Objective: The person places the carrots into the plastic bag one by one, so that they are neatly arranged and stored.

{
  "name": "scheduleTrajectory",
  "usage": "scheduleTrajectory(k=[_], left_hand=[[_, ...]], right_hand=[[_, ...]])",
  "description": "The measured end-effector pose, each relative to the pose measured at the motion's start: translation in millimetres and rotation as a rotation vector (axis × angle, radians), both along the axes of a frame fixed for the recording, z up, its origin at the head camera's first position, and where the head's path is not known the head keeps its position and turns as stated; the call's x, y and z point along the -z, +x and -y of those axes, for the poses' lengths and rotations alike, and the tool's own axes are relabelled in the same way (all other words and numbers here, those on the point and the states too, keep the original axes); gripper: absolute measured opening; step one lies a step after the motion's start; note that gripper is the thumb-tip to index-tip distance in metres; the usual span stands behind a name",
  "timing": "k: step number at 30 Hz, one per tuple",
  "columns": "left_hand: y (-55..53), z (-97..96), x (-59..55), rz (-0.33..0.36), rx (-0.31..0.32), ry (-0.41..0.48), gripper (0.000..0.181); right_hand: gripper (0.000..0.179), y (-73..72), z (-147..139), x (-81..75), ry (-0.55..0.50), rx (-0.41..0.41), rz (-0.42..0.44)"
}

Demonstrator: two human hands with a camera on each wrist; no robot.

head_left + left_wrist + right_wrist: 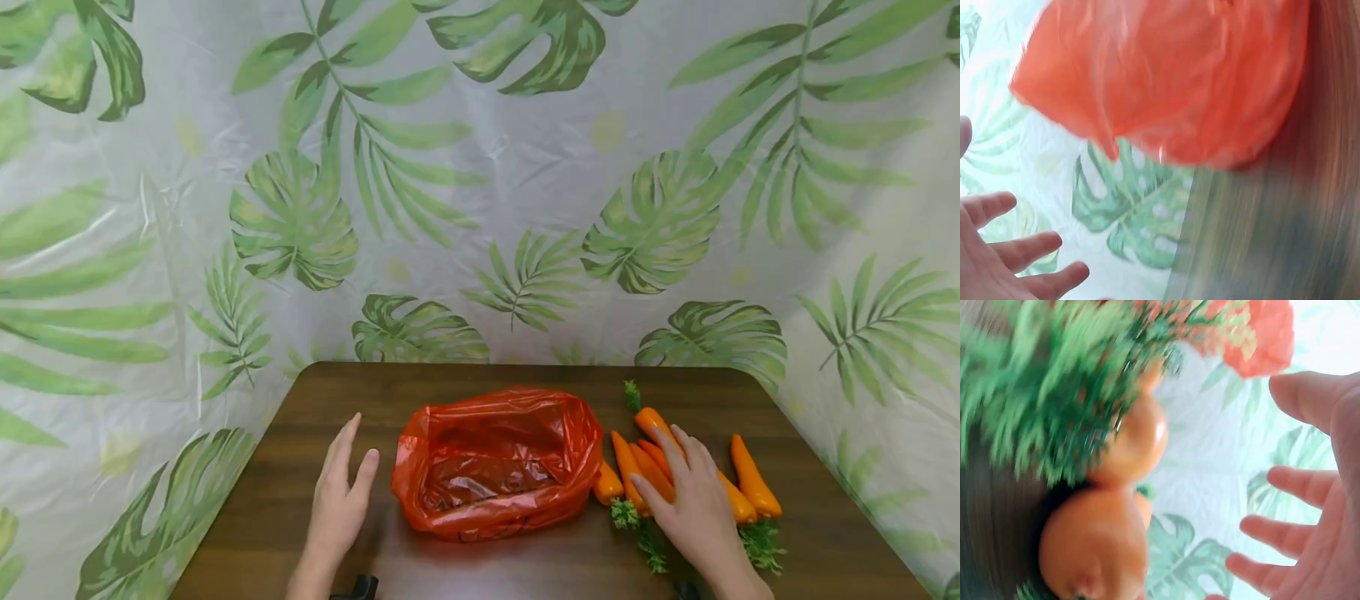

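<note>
The carrots (652,472) lie right of the red bag (517,520). Your right hand (696,504) is over them, fingers loose, grasping nothing; better to grip one carrot's body than its greens (762,546). Your left hand (341,500), left of the bag, is released too. Only the head view shows the bag's gaping mouth.
</note>
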State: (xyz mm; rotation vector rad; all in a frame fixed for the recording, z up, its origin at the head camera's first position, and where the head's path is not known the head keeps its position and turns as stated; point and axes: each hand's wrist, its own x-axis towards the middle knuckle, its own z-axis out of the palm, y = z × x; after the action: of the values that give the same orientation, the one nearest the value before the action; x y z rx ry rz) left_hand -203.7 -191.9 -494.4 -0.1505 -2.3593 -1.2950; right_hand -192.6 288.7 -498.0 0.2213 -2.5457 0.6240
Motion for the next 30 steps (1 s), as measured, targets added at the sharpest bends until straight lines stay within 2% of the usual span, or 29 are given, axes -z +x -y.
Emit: scheduleTrajectory(k=[6, 13, 21, 25, 28, 30], left_hand=[[1.0, -15.5, 1.0, 0.022, 0.072, 0.133, 0.055], [2.8, -26.9, 0.2, 0.029, 0.128, 0.283, 0.052], [4.0, -35.6, 1.8, 0.046, 0.174, 0.304, 0.059], [12.5, -42.3, -14.0, 0.048, 0.176, 0.307, 0.061], [19.4, -46.9, -25.8, 0.048, 0.173, 0.295, 0.062], [20.1, -48.6, -25.0, 0.042, 0.17, 0.29, 0.062]], right_hand=[[0.071, 0.9, 4.3, -5.2, -0.125, -0.102, 0.006], [0.068, 3.1, 5.4, -19.5, -0.168, -0.145, 0.126], [0.06, -3.2, 1.2, -26.9, -0.228, -0.218, 0.289], [0.062, -6.7, 3.0, -25.4, -0.262, -0.249, 0.378], [0.064, -12.2, 5.0, -20.0, -0.248, -0.277, 0.398], [0.063, -16.8, 5.2, -14.1, -0.21, -0.296, 0.388]])
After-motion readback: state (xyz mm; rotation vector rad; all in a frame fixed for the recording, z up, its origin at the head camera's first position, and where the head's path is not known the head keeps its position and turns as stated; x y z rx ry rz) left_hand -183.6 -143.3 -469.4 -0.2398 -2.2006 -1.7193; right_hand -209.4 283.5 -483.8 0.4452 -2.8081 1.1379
